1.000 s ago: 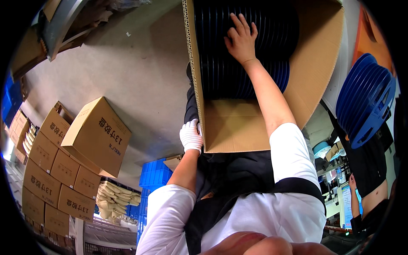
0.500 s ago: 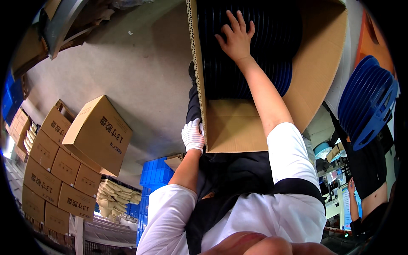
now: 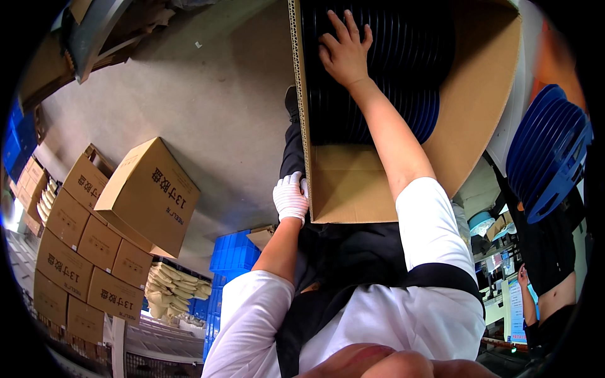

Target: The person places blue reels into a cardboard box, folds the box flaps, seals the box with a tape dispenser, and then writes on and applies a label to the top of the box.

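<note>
Head view: dark reels (image 3: 409,50) lie inside the carton (image 3: 472,107), beneath the spread right hand (image 3: 347,60).

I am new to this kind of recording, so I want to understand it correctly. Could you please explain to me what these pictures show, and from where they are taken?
There is no machine: a person works with their own two hands. Every picture comes from one wide camera on the person's head, looking down, so straight edges look bent. In front is an open cardboard box with dark reels inside. The bare right hand has its fingers spread over these reels. The left hand, gloved in white, is at the box's left side. Whether either hand grips anything is not clear. Further right are blue reels; on the left, brown cartons are stacked.
</note>
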Demonstrator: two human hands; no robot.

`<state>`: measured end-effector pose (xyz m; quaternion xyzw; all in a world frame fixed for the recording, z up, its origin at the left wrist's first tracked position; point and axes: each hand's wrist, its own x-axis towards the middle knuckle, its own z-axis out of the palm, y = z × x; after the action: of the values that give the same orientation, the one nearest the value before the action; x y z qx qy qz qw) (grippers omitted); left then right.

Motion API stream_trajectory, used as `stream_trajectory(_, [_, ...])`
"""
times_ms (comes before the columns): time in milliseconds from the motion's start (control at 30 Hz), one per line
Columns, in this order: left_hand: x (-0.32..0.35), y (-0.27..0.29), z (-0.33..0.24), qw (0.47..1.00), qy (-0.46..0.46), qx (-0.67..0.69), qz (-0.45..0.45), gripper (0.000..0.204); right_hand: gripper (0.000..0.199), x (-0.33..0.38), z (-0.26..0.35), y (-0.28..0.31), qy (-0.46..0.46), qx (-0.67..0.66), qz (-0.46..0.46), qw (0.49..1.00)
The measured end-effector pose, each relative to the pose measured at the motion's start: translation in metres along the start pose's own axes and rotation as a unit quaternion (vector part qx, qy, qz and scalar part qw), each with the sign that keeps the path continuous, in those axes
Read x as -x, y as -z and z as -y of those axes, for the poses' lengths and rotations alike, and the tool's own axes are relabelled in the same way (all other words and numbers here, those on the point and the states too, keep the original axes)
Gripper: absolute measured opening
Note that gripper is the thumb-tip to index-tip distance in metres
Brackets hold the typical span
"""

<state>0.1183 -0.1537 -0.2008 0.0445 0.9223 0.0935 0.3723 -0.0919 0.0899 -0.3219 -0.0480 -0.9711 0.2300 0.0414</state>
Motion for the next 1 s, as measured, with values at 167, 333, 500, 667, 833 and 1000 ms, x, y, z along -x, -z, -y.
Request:
stream_trajectory(167, [-0.009, 0.011, 0.001, 0.999, -0.04, 0.005, -0.023, 0.021, 0.027, -0.002, 0.021, -0.008, -0.06, 0.025, 0.01, 0.998])
stream_trajectory(333, [-0.035, 0.027, 0.011, 0.996, -0.082, 0.001, -0.043, 0.017, 0.041, 0.058, 0.032, 0.03, -0.108, -0.052, -0.012, 0.993])
stream_trajectory(500, [-0.059, 0.053, 0.026, 0.993, -0.109, 0.001, -0.048, 0.012, 0.042, 0.182, 0.067, 0.1, -0.213, -0.086, 0.021, 0.973])
stream_trajectory(667, [-0.054, 0.093, 0.028, 0.833, 0.292, 0.462, 0.087, 0.022, 0.047, 0.217, 0.134, 0.138, -0.232, -0.231, 0.02, 0.945])
stream_trajectory(833, [-0.047, 0.127, -0.047, 0.712, 0.101, 0.692, 0.067, 0.051, 0.085, 0.172, 0.172, 0.193, -0.213, -0.491, 0.092, 0.84])
stream_trajectory(1000, [-0.038, 0.227, -0.155, 0.645, -0.136, 0.736, 0.155, 0.085, 0.025, 0.1, 0.09, 0.256, -0.232, -0.53, -0.216, 0.786])
